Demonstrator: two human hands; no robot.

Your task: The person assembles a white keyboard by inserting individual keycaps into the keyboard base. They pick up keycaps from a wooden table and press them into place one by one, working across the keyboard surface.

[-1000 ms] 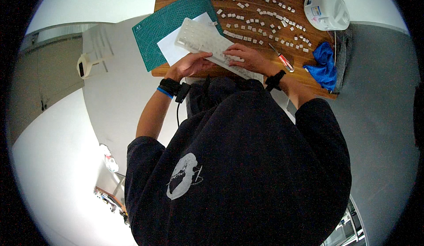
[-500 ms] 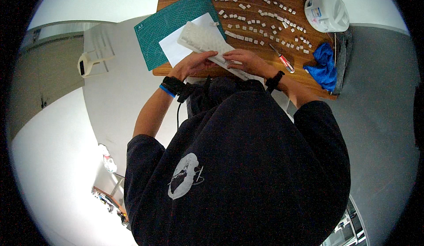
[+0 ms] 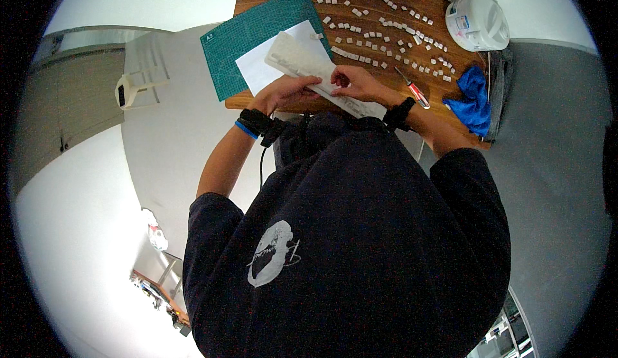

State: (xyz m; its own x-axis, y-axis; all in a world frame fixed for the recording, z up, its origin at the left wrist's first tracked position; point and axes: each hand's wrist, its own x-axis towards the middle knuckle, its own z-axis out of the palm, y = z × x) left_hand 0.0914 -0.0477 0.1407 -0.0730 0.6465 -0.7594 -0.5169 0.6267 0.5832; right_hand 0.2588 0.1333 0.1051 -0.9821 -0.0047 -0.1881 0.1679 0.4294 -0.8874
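Observation:
A whitish keyboard without most of its keycaps slants from the white paper down toward my body. My left hand grips its near long edge, thumb on top and fingers underneath. Over the keyboard's lower right part is my right hand, its fingers curled and the thumb and forefinger close together. Anything pinched there is too small to make out. White keycaps lie in several loose rows on the wooden table beyond my right hand. A screwdriver with a red handle rests to the right of that hand.
Under the paper is a green cutting mat at the table's left. A white bucket stands at the far right corner, and a crumpled blue cloth lies at the right edge. A pale chair is off to the left.
The fingers of my right hand have gone from stretched over the keyboard to curled, with the hand slightly raised. My left hand keeps its hold on the keyboard. The whole view has shifted slightly.

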